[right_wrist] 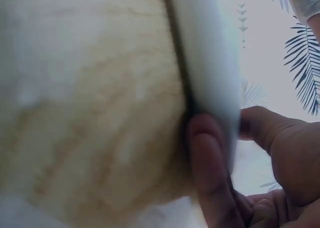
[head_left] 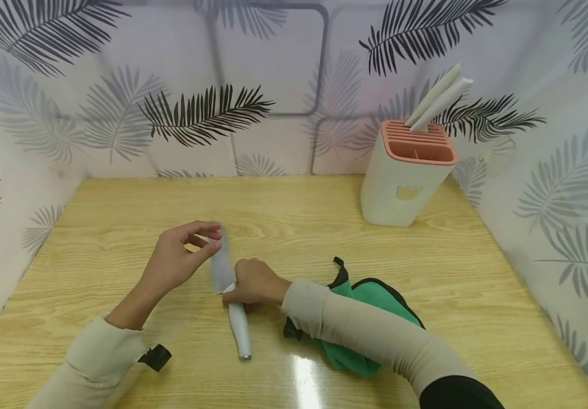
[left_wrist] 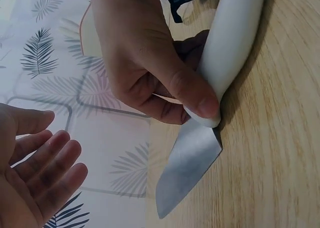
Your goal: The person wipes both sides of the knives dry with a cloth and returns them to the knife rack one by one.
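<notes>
A kitchen knife [head_left: 241, 332] with a white handle and a bare metal blade lies low over the wooden table, its tip pointing away from me. My right hand [head_left: 257, 282] grips the handle at the end nearest the blade; in the left wrist view the thumb and curled fingers pinch it there. Left of the blade [left_wrist: 189, 163], my left hand [left_wrist: 37, 173] hovers with loosely bent fingers, apart from the knife and holding nothing. The right wrist view is blurred, showing the handle [right_wrist: 210, 53] between thumb and fingers.
A white knife holder [head_left: 393, 193] with a coral top stands at the back right, two pale handles [head_left: 439, 102] sticking out. Under my right forearm lies a green cloth item [head_left: 383, 298] with black edging. Leaf-patterned walls [head_left: 273, 145] border the table [head_left: 120, 216].
</notes>
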Demonstrator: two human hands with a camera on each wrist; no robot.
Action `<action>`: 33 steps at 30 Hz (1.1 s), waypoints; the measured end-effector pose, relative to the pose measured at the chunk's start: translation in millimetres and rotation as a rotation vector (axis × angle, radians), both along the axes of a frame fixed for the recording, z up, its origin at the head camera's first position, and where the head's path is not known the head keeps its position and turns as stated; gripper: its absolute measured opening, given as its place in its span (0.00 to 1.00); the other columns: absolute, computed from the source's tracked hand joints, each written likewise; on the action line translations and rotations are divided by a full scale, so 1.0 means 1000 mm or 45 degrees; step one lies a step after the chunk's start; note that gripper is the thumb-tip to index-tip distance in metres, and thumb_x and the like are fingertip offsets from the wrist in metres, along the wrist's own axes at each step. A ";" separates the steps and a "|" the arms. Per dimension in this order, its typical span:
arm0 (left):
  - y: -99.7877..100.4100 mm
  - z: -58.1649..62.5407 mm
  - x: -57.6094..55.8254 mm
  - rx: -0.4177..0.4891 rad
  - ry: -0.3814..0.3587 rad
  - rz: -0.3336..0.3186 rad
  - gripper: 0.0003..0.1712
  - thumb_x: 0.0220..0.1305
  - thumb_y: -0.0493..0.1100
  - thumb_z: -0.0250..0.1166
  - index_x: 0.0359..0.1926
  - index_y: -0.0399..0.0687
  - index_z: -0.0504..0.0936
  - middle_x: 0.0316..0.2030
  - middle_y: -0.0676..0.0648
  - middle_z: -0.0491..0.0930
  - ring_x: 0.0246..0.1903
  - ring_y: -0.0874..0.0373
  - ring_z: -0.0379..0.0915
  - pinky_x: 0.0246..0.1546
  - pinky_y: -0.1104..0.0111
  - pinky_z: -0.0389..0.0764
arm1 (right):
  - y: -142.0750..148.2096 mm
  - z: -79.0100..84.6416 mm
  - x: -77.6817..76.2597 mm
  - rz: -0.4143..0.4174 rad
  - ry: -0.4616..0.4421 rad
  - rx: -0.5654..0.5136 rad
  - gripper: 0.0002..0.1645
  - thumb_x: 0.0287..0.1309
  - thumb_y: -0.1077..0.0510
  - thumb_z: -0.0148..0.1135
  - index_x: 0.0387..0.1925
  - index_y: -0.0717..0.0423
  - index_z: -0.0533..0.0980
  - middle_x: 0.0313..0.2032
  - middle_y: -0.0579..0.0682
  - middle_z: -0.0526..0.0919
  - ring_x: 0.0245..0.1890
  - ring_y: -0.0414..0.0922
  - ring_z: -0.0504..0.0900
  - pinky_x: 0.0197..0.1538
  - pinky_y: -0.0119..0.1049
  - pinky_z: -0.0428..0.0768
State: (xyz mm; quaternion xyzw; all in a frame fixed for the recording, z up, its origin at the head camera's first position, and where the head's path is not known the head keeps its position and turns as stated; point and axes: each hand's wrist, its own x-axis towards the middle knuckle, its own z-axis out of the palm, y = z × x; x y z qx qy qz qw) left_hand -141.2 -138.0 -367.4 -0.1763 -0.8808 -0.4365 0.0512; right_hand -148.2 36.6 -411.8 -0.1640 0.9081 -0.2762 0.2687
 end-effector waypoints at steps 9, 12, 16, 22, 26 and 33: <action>-0.001 -0.001 0.001 0.012 -0.047 0.036 0.18 0.67 0.42 0.67 0.57 0.47 0.82 0.51 0.43 0.85 0.43 0.48 0.84 0.32 0.72 0.81 | 0.015 -0.009 -0.002 -0.037 -0.041 -0.303 0.22 0.59 0.56 0.70 0.15 0.55 0.71 0.09 0.46 0.77 0.10 0.40 0.78 0.16 0.27 0.75; -0.001 -0.002 0.001 0.017 -0.050 0.037 0.18 0.67 0.42 0.67 0.57 0.47 0.82 0.50 0.43 0.86 0.43 0.47 0.84 0.31 0.72 0.81 | 0.024 -0.004 -0.006 -0.059 -0.011 -0.382 0.22 0.61 0.55 0.68 0.17 0.55 0.69 0.11 0.48 0.79 0.11 0.41 0.80 0.18 0.30 0.79; 0.002 -0.003 0.002 0.034 -0.053 0.053 0.17 0.66 0.42 0.68 0.55 0.45 0.83 0.48 0.42 0.86 0.44 0.47 0.84 0.32 0.71 0.82 | 0.035 0.010 -0.011 -0.111 0.021 -0.475 0.17 0.62 0.55 0.68 0.23 0.58 0.72 0.16 0.53 0.84 0.12 0.40 0.81 0.23 0.42 0.86; 0.011 -0.004 0.006 0.052 -0.236 0.049 0.21 0.65 0.48 0.69 0.54 0.43 0.80 0.52 0.40 0.82 0.50 0.46 0.82 0.40 0.63 0.83 | 0.050 0.028 -0.016 -0.166 0.049 -0.568 0.16 0.63 0.56 0.66 0.30 0.61 0.70 0.23 0.61 0.87 0.19 0.53 0.87 0.30 0.51 0.87; 0.020 -0.007 0.005 0.144 -0.532 -0.071 0.34 0.66 0.55 0.68 0.64 0.39 0.72 0.62 0.37 0.74 0.53 0.46 0.80 0.44 0.58 0.87 | 0.057 0.039 -0.017 -0.197 0.065 -0.604 0.15 0.64 0.55 0.66 0.37 0.63 0.70 0.26 0.62 0.87 0.25 0.59 0.88 0.33 0.53 0.88; 0.040 -0.018 0.006 0.337 -0.821 -0.331 0.38 0.69 0.49 0.65 0.72 0.36 0.64 0.65 0.32 0.72 0.56 0.46 0.80 0.51 0.53 0.85 | 0.066 0.052 -0.016 -0.233 0.092 -0.643 0.16 0.65 0.54 0.66 0.39 0.64 0.72 0.25 0.59 0.87 0.19 0.48 0.86 0.31 0.48 0.88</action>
